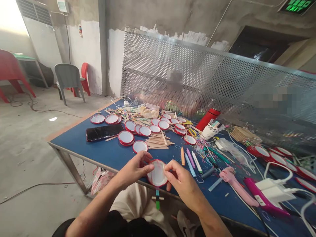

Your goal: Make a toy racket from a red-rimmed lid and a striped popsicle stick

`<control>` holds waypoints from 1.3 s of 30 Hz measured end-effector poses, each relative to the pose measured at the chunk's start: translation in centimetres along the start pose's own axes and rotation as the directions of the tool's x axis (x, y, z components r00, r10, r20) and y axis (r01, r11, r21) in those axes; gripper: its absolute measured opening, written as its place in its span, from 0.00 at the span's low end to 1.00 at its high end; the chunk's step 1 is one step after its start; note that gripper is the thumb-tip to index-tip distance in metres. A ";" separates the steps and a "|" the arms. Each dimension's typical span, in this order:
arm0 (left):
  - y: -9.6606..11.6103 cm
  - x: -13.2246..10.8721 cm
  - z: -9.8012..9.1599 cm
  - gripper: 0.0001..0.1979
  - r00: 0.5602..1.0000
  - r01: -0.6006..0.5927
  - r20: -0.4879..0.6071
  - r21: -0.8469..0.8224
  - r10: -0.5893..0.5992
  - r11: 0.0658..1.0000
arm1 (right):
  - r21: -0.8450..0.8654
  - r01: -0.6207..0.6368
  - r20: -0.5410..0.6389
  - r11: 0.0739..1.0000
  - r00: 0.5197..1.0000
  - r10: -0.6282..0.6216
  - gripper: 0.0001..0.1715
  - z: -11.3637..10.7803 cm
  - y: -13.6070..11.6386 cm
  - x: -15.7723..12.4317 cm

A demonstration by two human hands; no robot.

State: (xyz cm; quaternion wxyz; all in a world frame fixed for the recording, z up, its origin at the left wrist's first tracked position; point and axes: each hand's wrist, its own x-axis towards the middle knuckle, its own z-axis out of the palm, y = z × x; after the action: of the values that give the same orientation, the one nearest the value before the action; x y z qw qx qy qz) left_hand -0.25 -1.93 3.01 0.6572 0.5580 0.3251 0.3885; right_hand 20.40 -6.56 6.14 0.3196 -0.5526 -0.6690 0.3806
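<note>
A round white lid (158,177) with a red rim is held at the table's near edge, over my lap. A craft stick (157,202), coloured blue, black and green, hangs below it with a small pale crosspiece. My left hand (137,167) is at the lid's upper left edge, thumb over the white face and fingers curled. On the other side, my right hand (181,179) grips the right rim, thumb and forefinger pinched together and another finger underneath. Whether something thin is between those fingertips I cannot tell.
Several similar lids (125,137) lie beyond my hands, with loose craft sticks (158,141) and a phone (105,132). Markers (190,161), a pink glue gun (235,184), a power strip (265,197) and cables are to the right. A perforated metal panel (209,72) stands behind.
</note>
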 end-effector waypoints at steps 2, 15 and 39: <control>-0.2 0.0 0.3 0.26 0.999 -0.028 -0.031 0.077 0.030 0.997 | 0.019 -0.016 0.101 1.000 0.995 0.014 0.11 -0.4 -0.3 0.1; -0.3 0.4 2.0 0.07 0.970 0.023 -0.238 0.300 0.052 0.954 | 0.010 0.016 0.051 1.000 0.999 -0.016 0.10 -0.9 0.4 0.8; 0.0 -0.5 0.2 0.14 0.997 0.079 0.012 0.040 -0.079 0.996 | 0.535 -0.295 0.252 0.791 0.950 0.184 0.28 1.8 1.0 4.1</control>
State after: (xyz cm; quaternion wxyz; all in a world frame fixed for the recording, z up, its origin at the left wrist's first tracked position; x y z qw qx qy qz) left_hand -0.26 -2.44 3.02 0.6632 0.5602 0.3500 0.3518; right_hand 18.63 -2.71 4.40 0.3541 -0.4750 -0.4767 0.6494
